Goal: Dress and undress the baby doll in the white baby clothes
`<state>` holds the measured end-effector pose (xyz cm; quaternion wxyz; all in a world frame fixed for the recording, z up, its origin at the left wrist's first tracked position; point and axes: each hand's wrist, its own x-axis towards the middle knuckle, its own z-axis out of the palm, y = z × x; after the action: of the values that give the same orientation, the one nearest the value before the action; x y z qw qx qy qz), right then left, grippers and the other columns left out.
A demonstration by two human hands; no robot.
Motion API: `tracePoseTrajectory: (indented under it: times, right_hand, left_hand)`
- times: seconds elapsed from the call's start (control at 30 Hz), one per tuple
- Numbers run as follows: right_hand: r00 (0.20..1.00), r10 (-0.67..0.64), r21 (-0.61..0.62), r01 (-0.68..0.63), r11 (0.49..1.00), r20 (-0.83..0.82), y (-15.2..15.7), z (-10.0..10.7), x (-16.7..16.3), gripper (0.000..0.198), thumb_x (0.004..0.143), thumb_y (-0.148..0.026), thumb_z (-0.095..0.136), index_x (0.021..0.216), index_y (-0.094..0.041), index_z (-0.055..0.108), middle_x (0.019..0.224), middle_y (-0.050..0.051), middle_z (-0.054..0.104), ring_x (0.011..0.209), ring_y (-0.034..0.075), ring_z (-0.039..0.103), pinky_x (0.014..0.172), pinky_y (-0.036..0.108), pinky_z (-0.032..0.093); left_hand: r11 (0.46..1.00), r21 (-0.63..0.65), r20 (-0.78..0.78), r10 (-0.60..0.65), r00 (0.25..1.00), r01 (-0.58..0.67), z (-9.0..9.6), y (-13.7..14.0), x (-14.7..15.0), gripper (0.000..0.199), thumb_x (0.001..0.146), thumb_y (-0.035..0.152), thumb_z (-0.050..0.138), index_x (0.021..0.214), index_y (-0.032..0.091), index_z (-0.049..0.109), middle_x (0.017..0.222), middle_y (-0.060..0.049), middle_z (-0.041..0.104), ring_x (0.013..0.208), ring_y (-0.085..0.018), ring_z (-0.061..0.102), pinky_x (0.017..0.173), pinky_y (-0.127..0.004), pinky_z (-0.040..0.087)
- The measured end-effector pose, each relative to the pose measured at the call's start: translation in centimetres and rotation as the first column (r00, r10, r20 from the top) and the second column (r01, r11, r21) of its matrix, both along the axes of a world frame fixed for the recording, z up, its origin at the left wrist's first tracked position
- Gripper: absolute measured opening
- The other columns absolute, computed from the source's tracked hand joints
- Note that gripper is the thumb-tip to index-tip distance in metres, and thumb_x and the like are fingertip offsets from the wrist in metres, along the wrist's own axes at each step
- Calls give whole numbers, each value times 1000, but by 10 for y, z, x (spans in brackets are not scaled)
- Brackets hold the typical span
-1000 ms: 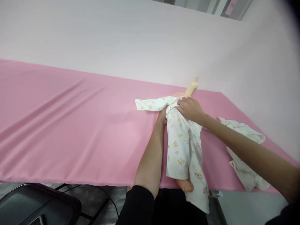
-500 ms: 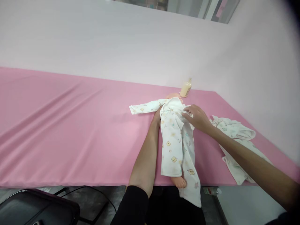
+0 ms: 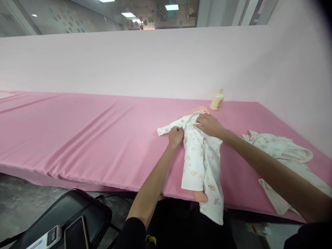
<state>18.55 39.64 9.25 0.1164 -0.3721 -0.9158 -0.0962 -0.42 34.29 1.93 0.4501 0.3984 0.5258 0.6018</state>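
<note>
Head view | I see the peach-coloured doll (image 3: 200, 109) lying on the long pink cloth-covered table (image 3: 116, 138) | white bear-print cotton clothes (image 3: 193, 155) on, one bare foot (image 3: 199, 196) out; other foot hidden, maybe left to do | left hand (image 3: 175, 135) curled, right hand (image 3: 209, 124) on tummy cloth; can't tell grips

Yellow bottle (image 3: 217, 100), pale wall (image 3: 135, 65), phone (image 3: 76, 235) on black chair (image 3: 97, 209)

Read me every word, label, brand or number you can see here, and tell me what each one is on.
None can be read.
Pale yellow bottle: label too small.
White device on the black seat: blue print, too blurred.
Item below the pink cloth: label too blurred.
Doll's clothes: little pictures, no readable lettering.
</note>
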Motion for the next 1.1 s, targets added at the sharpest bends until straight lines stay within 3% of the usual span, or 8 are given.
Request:
tracePoseTrajectory:
  times: [0.07,0.13,0.2,0.33,0.47,0.67,0.83,1.1]
  right_hand:
    - [999,-19,-31,18,999,-25,1,2,-3,28,99,-33,43,94,-16,65,103,14,67,94,27,57,84,38,40]
    - [996,-36,-73,30,997,-80,1,5,-5,23,97,-31,45,88,-17,62,96,12,67,89,25,57,78,36,39]
    - [986,-46,-152,21,988,-160,-1,9,-5,20,95,-30,48,83,-18,59,88,8,67,85,23,57,73,33,38]
    - [933,-124,-429,-36,902,-338,-2,19,-1,20,92,-33,53,79,-19,56,80,3,62,71,17,53,63,28,37]
    - [895,-236,-589,-38,807,-380,2,22,4,24,91,-40,54,79,-19,56,80,2,60,64,13,48,55,27,35]
    - [942,-192,-580,-3,814,-275,4,19,13,32,85,-52,62,86,-20,60,82,3,63,71,17,54,59,28,38]
    - [955,-203,-576,43,816,-216,2,18,29,45,78,-65,67,82,-21,56,83,2,60,72,17,52,59,29,36]
    - [957,-204,-630,30,776,-207,-5,10,63,61,80,-71,64,67,-22,30,68,-3,36,63,13,31,57,31,23]
  left_hand:
    - [984,150,-250,133,959,-98,11,-12,2,26,90,35,65,69,22,56,78,-4,60,80,-21,56,82,-34,43]
    - [956,291,-394,150,907,-32,22,-18,7,19,92,33,63,77,23,61,90,-5,63,84,-21,56,86,-33,41]
    - [938,336,-479,95,873,83,28,-15,11,11,92,31,64,84,24,67,99,-6,64,86,-21,55,87,-32,39]
    - [929,280,-594,-31,804,243,33,-1,11,17,93,35,63,82,24,69,92,-5,65,82,-21,54,81,-32,38]
    - [930,199,-501,-173,848,308,37,8,4,25,92,41,62,76,21,65,79,-3,61,70,-17,49,67,-29,35]
    - [913,28,-375,-369,851,408,39,18,-6,42,86,52,68,65,20,49,62,2,40,56,-12,30,57,-29,23]
    - [894,-39,-444,-416,794,447,40,32,-15,47,85,52,68,61,21,42,60,2,36,55,-12,26,56,-29,21]
    - [909,-87,-600,-375,706,408,42,35,-19,44,91,42,61,59,21,39,60,1,39,55,-13,30,56,-30,24]
